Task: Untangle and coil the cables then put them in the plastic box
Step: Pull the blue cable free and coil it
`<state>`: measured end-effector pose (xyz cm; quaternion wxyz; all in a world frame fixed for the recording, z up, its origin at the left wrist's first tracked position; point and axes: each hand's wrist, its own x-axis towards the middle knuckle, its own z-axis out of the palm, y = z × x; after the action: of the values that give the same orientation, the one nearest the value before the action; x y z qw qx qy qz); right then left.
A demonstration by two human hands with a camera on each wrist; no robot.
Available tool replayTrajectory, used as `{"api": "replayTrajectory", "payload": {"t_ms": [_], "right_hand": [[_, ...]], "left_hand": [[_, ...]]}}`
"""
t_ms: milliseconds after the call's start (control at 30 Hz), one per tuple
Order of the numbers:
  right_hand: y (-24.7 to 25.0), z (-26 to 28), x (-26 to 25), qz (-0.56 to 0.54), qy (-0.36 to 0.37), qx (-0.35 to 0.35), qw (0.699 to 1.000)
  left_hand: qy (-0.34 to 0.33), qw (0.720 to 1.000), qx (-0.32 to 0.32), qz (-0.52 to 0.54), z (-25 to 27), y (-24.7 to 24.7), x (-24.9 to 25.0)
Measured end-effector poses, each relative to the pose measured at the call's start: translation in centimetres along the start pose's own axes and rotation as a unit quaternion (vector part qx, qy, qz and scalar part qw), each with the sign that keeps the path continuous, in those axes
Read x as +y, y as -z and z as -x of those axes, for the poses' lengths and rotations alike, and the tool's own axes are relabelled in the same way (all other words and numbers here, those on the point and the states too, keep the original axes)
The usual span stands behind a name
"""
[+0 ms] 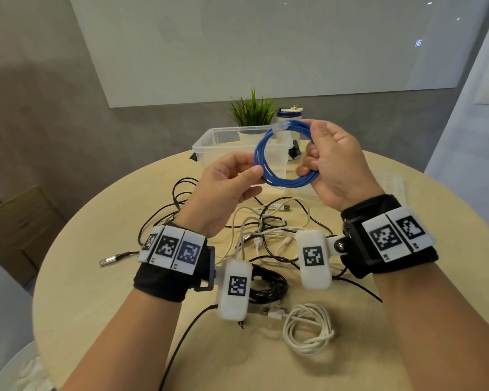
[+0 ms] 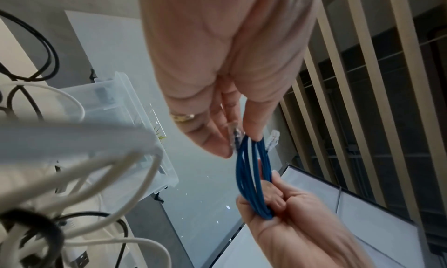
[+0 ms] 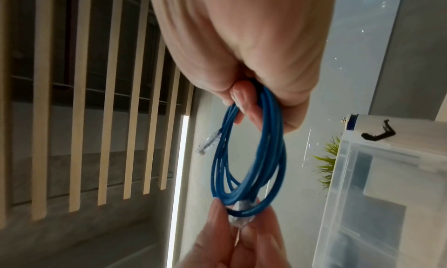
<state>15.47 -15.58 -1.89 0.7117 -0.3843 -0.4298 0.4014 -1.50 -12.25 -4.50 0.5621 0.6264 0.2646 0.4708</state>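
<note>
**Blue network cable held as a coil above the table**

Both hands hold a coiled blue Ethernet cable (image 1: 283, 159) in the air, over the far part of the round wooden table (image 1: 96, 277) and in front of the clear plastic box (image 1: 206, 145). The right hand (image 1: 333, 165) has its fingers curled round the right side of the coil, bunching several loops together in its grip; the right wrist view shows the strands passing between fingers and palm. The left hand (image 1: 223, 193) pinches the coil's left side between thumb and fingertips, and in the left wrist view one clear plug (image 2: 236, 138) lies just under those fingertips (image 2: 217, 147). The other clear plug (image 1: 280, 126) sticks out at the top of the coil, near the right hand's thumb.

The plastic box stands open at the table's far edge, with black clips on its ends; nothing of the cable is inside it. On the table below the hands lies a tangle of black and white cables (image 1: 266, 232). Nearer the person rest a coiled white cable (image 1: 308, 331) and a coiled black cable (image 1: 268, 286), well apart from the box. A silver USB plug (image 1: 108, 261) lies to the left. Behind the box stand a small green plant (image 1: 251, 111) and a jar (image 1: 290, 114).
</note>
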Motion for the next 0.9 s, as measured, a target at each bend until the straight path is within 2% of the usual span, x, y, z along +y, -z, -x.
{"api": "replayTrajectory", "payload": {"t_ms": [233, 367, 467, 533, 700, 900], "right_hand": [[-0.2, 0.2, -0.3, -0.044, -0.014, -0.011, 0.999], [-0.4, 0.3, -0.2, -0.028, -0.026, -0.021, 0.999], [-0.5, 0.4, -0.1, -0.034, -0.042, -0.042, 0.998], [-0.4, 0.4, -0.1, 0.003, -0.052, -0.062, 0.997], [0.3, 0.2, 0.3, 0.194, -0.057, -0.083, 0.976], [0.8, -0.1, -0.1, 0.234, -0.047, -0.094, 0.966]], "left_hand": [[0.002, 1.0, 0.014, 0.026, 0.1, -0.1, 0.0], [0.03, 0.997, -0.026, 0.071, 0.2, -0.2, 0.1], [0.043, 0.992, -0.025, 0.113, 0.2, -0.5, 0.0], [0.034, 0.992, -0.003, 0.125, 0.0, -0.4, 0.0], [0.025, 0.989, 0.029, 0.143, -0.3, 0.6, 0.4], [0.042, 0.996, 0.032, 0.067, -0.2, 0.8, 1.1]]}}
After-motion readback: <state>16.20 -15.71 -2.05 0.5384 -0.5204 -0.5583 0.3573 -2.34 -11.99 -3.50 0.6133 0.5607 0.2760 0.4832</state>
